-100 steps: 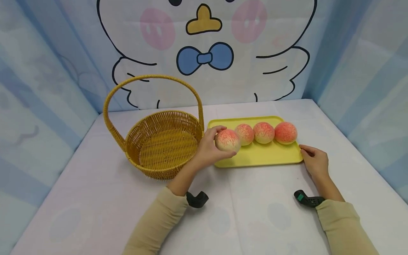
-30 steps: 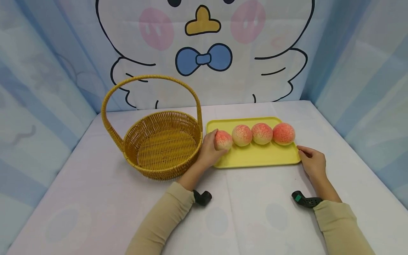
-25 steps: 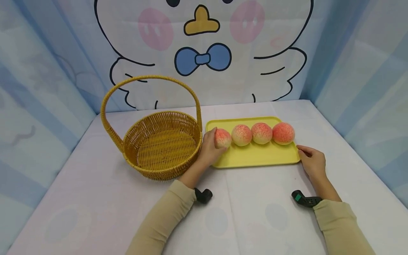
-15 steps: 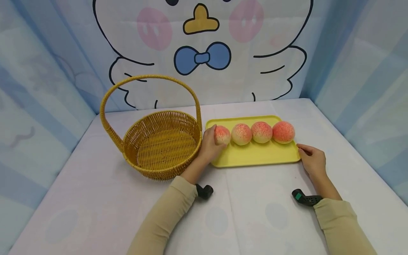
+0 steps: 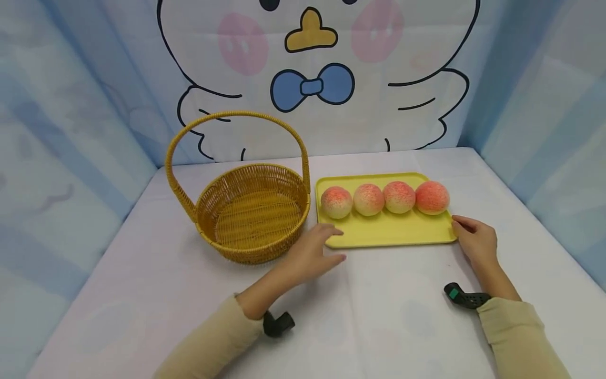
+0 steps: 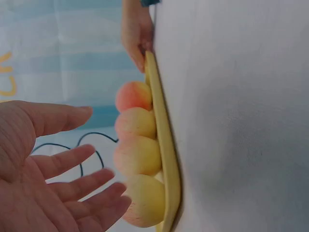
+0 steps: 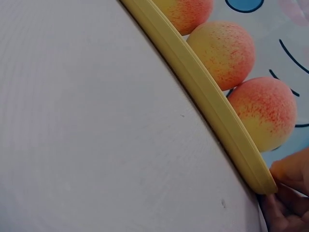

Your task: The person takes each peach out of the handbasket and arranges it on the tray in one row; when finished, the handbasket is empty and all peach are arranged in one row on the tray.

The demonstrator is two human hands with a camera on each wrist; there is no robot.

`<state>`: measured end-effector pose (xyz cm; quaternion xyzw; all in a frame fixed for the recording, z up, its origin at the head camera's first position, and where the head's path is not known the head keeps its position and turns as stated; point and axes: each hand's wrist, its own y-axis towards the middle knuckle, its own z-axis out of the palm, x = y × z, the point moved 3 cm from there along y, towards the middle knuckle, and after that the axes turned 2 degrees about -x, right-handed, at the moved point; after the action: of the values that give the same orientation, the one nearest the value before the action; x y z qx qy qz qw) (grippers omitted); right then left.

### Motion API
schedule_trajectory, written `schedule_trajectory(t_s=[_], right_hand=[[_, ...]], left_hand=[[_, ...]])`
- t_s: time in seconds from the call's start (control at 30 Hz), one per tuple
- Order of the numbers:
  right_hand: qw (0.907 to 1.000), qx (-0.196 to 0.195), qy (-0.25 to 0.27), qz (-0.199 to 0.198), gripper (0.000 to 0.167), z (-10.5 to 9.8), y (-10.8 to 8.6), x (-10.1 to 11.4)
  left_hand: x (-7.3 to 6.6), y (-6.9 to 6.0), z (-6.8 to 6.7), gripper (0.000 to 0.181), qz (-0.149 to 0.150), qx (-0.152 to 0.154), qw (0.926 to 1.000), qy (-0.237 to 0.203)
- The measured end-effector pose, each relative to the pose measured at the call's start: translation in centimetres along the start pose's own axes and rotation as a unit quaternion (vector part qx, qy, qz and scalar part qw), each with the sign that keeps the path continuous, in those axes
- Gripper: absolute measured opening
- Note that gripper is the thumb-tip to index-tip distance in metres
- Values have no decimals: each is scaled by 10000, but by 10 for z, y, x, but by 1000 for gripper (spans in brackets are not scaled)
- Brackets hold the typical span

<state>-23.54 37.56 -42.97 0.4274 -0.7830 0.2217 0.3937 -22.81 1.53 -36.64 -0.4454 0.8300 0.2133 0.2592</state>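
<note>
Several pink-and-cream peaches stand in a row on the yellow tray; the leftmost peach sits by the tray's left end. My left hand is spread just in front of that end, near the basket, with nothing in it. In the left wrist view the left hand shows its palm and parted fingers beside the peaches. My right hand pinches the tray's right edge. The right wrist view shows the right hand with thumb and fingers on the tray corner.
A woven basket with a tall arched handle stands left of the tray, with no fruit inside. White cloth covers the table. Printed curtains enclose the back and sides.
The left hand has set the leftmost peach down on the tray, let go of it and drawn back toward the front. The right hand has stayed on the tray edge.
</note>
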Motion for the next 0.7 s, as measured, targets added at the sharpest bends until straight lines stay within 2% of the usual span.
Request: schedule_trajectory(t_s=[0.07, 0.13, 0.2, 0.3, 0.4, 0.5, 0.6, 0.7], right_hand=[[10000, -8, 35, 77, 47, -2, 2, -2], [9999, -31, 55, 121, 48, -4, 4, -4], [9998, -77, 102, 150, 48, -7, 6, -5], [9989, -197, 373, 225, 48, -12, 6, -5], [9952, -446, 787, 373, 50, -19, 5, -5], [9870, -840, 1239, 587, 48, -26, 2, -6], [9769, -1320, 1496, 771, 36, -33, 0, -6], [9696, -1624, 1630, 830, 26, -38, 0, -6]], left_hand=[[-5, -20, -9, 39, 246, 199, 9994, -142], [-6, -38, -18, 32, 357, 233, 9984, -384], [-3, -52, -25, 26, 440, 80, 9974, -573], [8, -69, -32, 18, 361, -219, 9952, -878], [20, -78, -35, 15, 229, -616, 9910, -1167], [30, -83, -39, 12, 267, -1110, 9820, -1505], [35, -87, -45, 10, 505, -1543, 9687, -1876], [34, -89, -52, 9, 752, -1824, 9576, -2100]])
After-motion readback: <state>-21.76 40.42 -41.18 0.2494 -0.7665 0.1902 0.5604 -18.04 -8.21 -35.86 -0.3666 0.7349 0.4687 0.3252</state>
